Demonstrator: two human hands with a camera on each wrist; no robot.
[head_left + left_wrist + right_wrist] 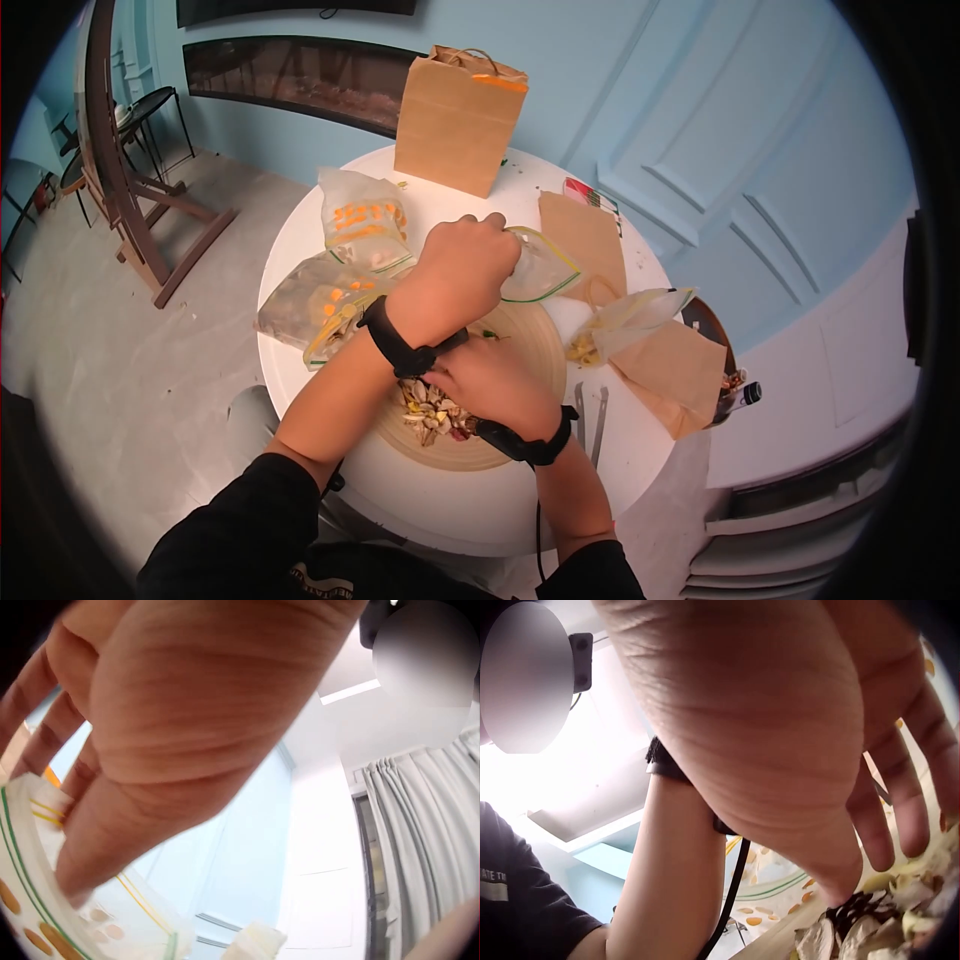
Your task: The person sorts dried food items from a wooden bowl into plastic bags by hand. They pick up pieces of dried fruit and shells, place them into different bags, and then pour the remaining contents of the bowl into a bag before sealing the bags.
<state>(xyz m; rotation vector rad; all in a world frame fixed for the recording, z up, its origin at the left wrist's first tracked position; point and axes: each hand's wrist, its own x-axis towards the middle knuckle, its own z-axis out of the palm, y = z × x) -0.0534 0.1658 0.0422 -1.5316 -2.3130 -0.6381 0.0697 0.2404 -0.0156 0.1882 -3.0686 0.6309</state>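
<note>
My left hand (458,265) reaches across the table and holds a clear zip bag (540,268) by its mouth. In the left wrist view the thumb and fingers pinch the orange-dotted zip bag (142,911) near its yellow and green seal strips. Below the left wrist, my right hand (500,382) hovers low over a heap of pale, brown-edged slices (432,412) on a round wooden board (470,458). Seen from the right wrist, the fingers (881,840) hang apart and slightly bent, thumb tip right at the slices (862,930).
Two filled zip bags, one with orange pieces (365,222) and another (320,300), lie at the left. A brown paper bag (460,125) stands at the back. At right are another zip bag (630,322), a flattened paper bag (672,375) and metal tongs (600,425).
</note>
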